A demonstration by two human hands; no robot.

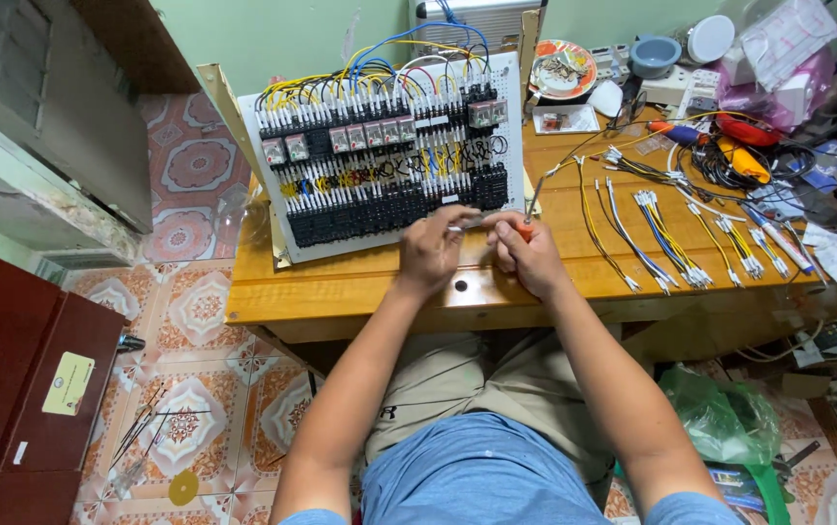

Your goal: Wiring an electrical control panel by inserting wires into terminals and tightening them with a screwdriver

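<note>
Item: my left hand point(430, 251) pinches a wire end point(467, 225), my right hand point(527, 255) grips the screwdriver point(531, 209); I judge it best to steady both against the worktop point(341, 287).

Glossy varnished wood table point(341, 292); white perforated metal panel point(508, 126); plastic-insulated wires point(666, 228).
</note>
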